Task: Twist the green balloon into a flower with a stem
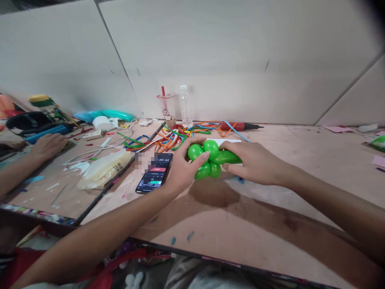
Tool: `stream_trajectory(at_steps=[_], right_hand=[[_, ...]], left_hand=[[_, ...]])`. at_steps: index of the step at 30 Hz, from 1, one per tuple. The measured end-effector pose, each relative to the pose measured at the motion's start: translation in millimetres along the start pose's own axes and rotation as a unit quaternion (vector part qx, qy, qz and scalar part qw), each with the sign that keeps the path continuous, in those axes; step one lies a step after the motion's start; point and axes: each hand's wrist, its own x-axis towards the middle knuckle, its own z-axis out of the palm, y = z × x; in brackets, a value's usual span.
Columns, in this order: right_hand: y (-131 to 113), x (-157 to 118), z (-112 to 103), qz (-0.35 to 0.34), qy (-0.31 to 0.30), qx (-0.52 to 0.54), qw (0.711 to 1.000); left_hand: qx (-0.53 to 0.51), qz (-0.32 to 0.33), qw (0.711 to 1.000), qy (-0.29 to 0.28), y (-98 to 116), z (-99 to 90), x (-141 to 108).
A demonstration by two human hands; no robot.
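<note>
A bright green twisted balloon with several round bubbles is held above the table between my two hands. My left hand grips the bubble cluster, its thumb lying across the front. On the other side, my right hand closes around the longer green section, its fingers above and thumb below. Parts of the balloon are hidden behind my fingers. Just left of my left hand, a phone with a lit screen lies flat on the table.
Behind my hands lies a pile of loose uninflated balloons, with a red hand pump, a clear bottle and a lidded cup. A plastic bag rests at left, near another person's hand. Pink paper lies far right.
</note>
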Motion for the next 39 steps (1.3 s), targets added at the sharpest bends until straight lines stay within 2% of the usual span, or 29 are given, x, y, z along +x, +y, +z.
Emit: stream_trajectory(at_steps=[4,7,11,14,18,20,25,29,30,33,37,39], right_hand=[[6,1,-1,0.008,-0.009,-0.078,0.997],[14,3,-1,-0.013,0.001,-0.088,0.996],[27,6,-2,-0.025,0.017,-0.037,0.999],[31,7,-4,-0.007,0.051,0.000,0.999],[26,6,-5,0.009,0.102,0.085,0.991],[21,5,-3,0.014,0.133,0.187,0.973],[5,2,16,0.028,0.197,0.401,0.894],[-11,-2,23,0.023,0.152,0.599,0.786],[-14,-2,23,0.028,0.133,0.623,0.770],[-19,-2,22,0.052,0.112,0.631,0.766],[-13,-2,29,0.057,0.112,0.632,0.765],[-7,-3,34,0.061,0.133,0.610,0.779]], left_hand=[[-0.022,-0.044,0.999,-0.004,2,11.9,-13],[-0.080,-0.053,0.995,-0.022,3,17.8,-20],[-0.196,-0.064,0.979,-0.006,4,18.5,-20],[-0.238,-0.066,0.969,0.004,3,18.7,-20],[-0.243,-0.049,0.968,-0.041,-7,18.8,-25],[-0.226,-0.052,0.969,-0.083,-10,18.0,-28],[-0.151,-0.112,0.964,-0.190,-6,19.2,-29],[-0.179,-0.123,0.939,-0.267,-6,27.0,-32],[-0.202,-0.131,0.932,-0.272,-7,29.0,-33],[-0.249,-0.156,0.920,-0.259,-9,32.6,-35],[-0.239,-0.148,0.932,-0.227,-5,31.2,-33],[-0.229,-0.149,0.936,-0.221,-4,28.8,-32]])
